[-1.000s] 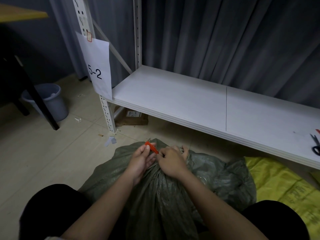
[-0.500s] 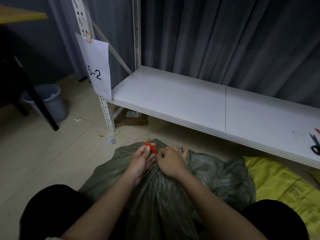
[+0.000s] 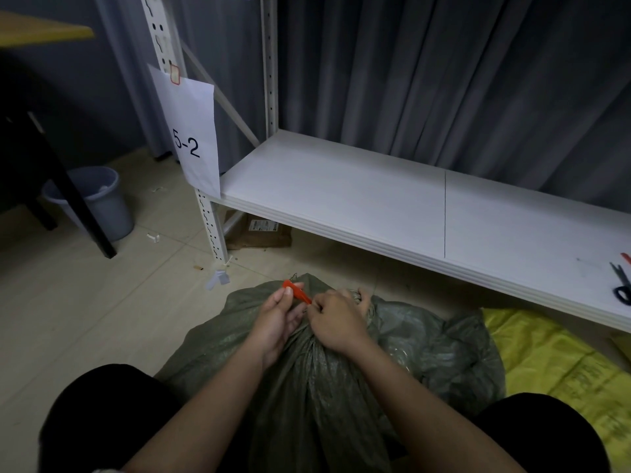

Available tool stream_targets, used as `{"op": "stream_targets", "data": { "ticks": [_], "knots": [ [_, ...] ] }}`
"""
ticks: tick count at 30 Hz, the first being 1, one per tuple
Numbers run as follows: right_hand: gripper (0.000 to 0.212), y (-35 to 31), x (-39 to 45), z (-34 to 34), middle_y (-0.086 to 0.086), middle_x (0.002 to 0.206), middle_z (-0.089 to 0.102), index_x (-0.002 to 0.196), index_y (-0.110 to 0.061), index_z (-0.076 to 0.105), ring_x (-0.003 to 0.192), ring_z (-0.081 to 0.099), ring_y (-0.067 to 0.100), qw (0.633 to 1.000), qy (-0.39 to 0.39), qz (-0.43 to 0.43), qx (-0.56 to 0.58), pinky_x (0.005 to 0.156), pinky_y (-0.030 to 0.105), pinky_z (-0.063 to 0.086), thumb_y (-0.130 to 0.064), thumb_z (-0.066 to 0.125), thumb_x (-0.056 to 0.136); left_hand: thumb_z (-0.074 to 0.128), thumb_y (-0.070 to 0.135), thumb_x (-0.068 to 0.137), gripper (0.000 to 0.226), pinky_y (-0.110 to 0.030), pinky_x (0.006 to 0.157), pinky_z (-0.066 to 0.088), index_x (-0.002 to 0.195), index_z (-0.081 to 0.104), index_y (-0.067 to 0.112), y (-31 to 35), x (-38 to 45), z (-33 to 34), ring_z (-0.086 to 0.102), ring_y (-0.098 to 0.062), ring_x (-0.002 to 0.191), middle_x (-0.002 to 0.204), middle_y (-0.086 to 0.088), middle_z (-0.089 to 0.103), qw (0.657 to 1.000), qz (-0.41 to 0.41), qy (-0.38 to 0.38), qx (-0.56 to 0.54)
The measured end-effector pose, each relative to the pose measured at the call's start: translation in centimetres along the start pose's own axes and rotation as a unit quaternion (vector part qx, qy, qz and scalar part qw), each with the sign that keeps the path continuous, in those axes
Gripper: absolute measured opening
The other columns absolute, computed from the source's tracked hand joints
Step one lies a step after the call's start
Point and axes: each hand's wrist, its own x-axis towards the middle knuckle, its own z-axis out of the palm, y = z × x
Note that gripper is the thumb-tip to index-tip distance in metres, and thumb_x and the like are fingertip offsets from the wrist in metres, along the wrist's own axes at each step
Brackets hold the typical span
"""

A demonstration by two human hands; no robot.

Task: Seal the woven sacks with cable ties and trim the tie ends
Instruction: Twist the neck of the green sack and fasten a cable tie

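Note:
A dark green woven sack (image 3: 327,387) lies on the floor between my knees, its mouth bunched into a neck. My right hand (image 3: 336,319) is closed around that gathered neck. My left hand (image 3: 278,319) pinches a red cable tie (image 3: 296,295) between thumb and fingers, the tie slanting towards the right hand. Where the tie meets the neck is hidden by my fingers. A yellow woven sack (image 3: 560,363) lies flat on the floor to the right. Black-handled scissors (image 3: 622,286) rest on the white shelf (image 3: 358,199) at the far right.
The low shelf's front edge runs just beyond the sack. A white slotted rack post (image 3: 211,230) with a paper sign marked 5-2 (image 3: 191,131) stands left of it. A grey bucket (image 3: 99,203) and a black table leg (image 3: 71,199) are at the left. A cardboard box (image 3: 259,232) sits under the shelf.

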Motion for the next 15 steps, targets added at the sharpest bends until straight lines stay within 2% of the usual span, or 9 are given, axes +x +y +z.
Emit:
{"op": "stream_targets", "data": {
  "ticks": [4, 9, 11, 15],
  "knots": [
    [0.029, -0.19, -0.13, 0.12, -0.004, 0.095, 0.06, 0.075, -0.024, 0.055, 0.113, 0.044, 0.016, 1.0, 0.008, -0.011, -0.016, 0.112, 0.048, -0.001, -0.034, 0.037, 0.095, 0.038, 0.02, 0.1, 0.025, -0.027, 0.092, 0.048, 0.11, 0.06, 0.01, 0.28, -0.08, -0.1, 0.063, -0.017, 0.097, 0.1, -0.01, 0.065, 1.0, -0.004, -0.002, -0.01],
    [0.03, -0.29, 0.1, 0.01, -0.006, 0.093, 0.058, 0.073, -0.023, 0.055, 0.113, 0.043, 0.016, 1.0, -0.002, -0.004, -0.012, 0.112, 0.047, -0.002, -0.034, 0.037, 0.095, 0.04, 0.021, 0.1, 0.025, -0.025, 0.082, 0.048, 0.107, 0.062, 0.012, 0.18, 0.13, -0.3, 0.063, -0.017, 0.097, 0.099, -0.009, 0.065, 1.0, -0.008, 0.0, -0.009],
    [0.031, -0.27, 0.2, -0.04, -0.007, 0.091, 0.056, 0.072, -0.023, 0.055, 0.112, 0.043, 0.016, 1.0, -0.008, -0.002, -0.009, 0.112, 0.047, -0.002, -0.034, 0.037, 0.094, 0.039, 0.021, 0.1, 0.026, -0.025, 0.084, 0.048, 0.11, 0.061, 0.012, 0.13, 0.15, -0.42, 0.063, -0.017, 0.097, 0.098, -0.008, 0.066, 1.0, -0.009, -0.002, -0.008],
    [0.031, -0.27, 0.36, -0.09, -0.007, 0.091, 0.055, 0.071, -0.024, 0.054, 0.113, 0.043, 0.016, 1.0, -0.019, -0.001, -0.012, 0.112, 0.048, -0.002, -0.035, 0.037, 0.094, 0.04, 0.021, 0.1, 0.024, -0.022, 0.077, 0.051, 0.105, 0.062, 0.013, 0.18, 0.17, -0.45, 0.064, -0.014, 0.09, 0.096, -0.008, 0.067, 1.0, -0.012, -0.005, -0.014]
  ]
}}
